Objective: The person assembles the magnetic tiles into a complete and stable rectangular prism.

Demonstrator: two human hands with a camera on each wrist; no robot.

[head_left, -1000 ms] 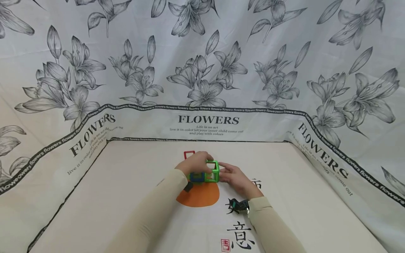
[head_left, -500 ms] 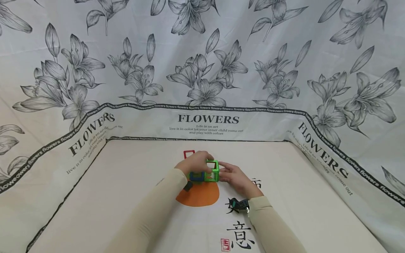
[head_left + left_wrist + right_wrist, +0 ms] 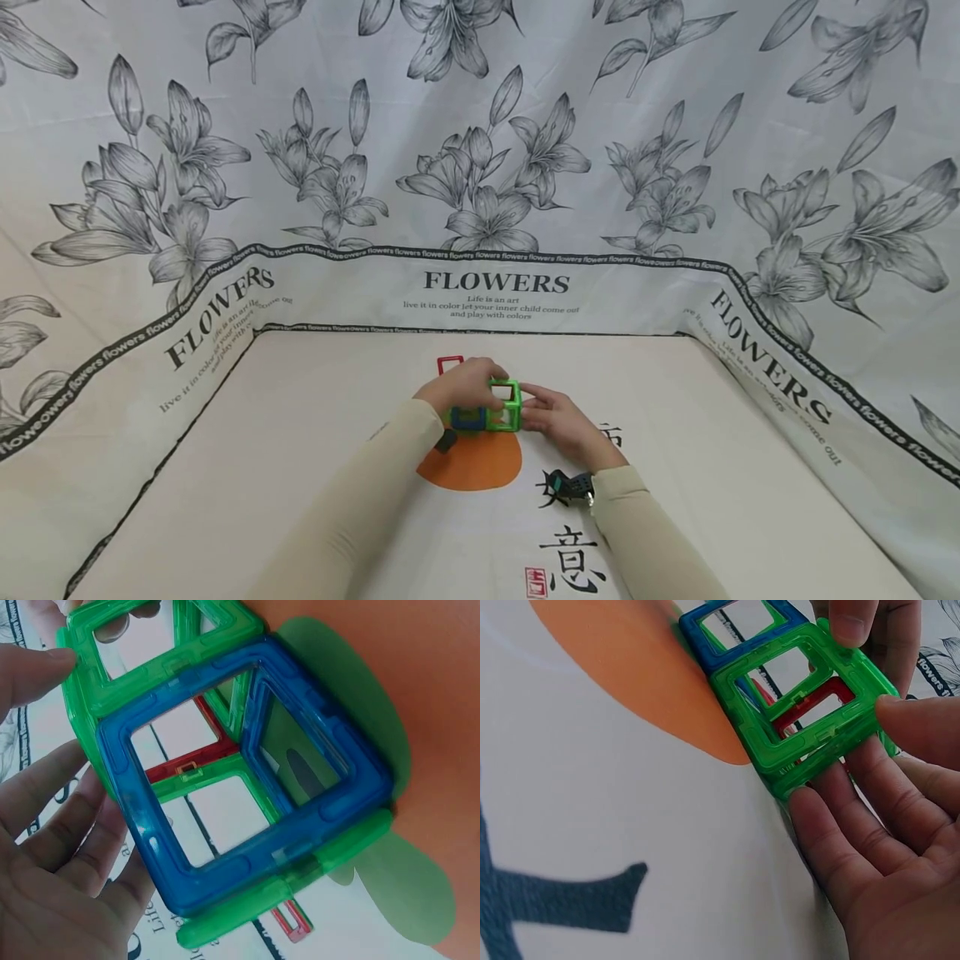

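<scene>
A boxy build of magnetic tiles [image 3: 506, 417], open square frames in translucent green and blue, stands on the white cloth at the edge of a printed orange disc. My left hand [image 3: 467, 385] reaches over it from the left and grips its green part, the thumb on a top edge. From the right, my right hand [image 3: 558, 423] holds the green end; in the right wrist view its thumb [image 3: 919, 727] lies at the upper edge and its fingers against the side. The blue frame [image 3: 176, 881] faces the left wrist camera, with a red frame [image 3: 214, 720] showing through it.
A separate red frame [image 3: 450, 365] lies behind my left hand. The cloth carries the orange disc [image 3: 472, 467] and black brush characters [image 3: 572, 560]. Flower-printed curtains [image 3: 495, 292] enclose the table at the back and both sides.
</scene>
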